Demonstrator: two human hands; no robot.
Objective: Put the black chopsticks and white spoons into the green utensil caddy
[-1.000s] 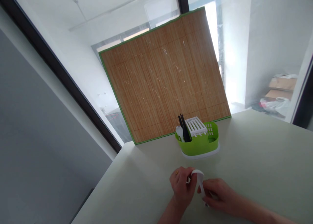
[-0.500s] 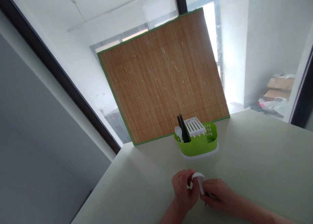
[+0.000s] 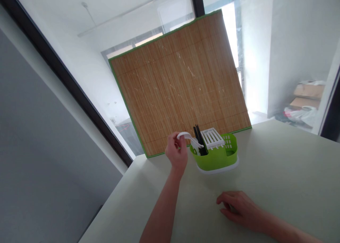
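My left hand (image 3: 177, 151) is closed on the bowl end of a white spoon (image 3: 186, 134). The handle slants down to the right, over the left end of a green utensil caddy (image 3: 216, 161) with a white base. In that left section stand black chopsticks (image 3: 198, 137) and another white spoon, partly hidden behind the held one. A white slatted rack (image 3: 211, 137) covers the caddy's middle. Nearer to me, my right hand (image 3: 236, 207) rests at the table, fingers loosely curled with a gap between thumb and forefinger and nothing in it.
A bamboo mat (image 3: 180, 84) with green edging leans on the glass behind the caddy. The pale table (image 3: 281, 165) extends to both sides. Beyond the glass, cardboard boxes (image 3: 309, 91) and a plastic bag lie on the right.
My left hand has moved forward and left, carrying the spoon from in front of me to the caddy's left end. My right hand has let go of the spoon and stayed low.
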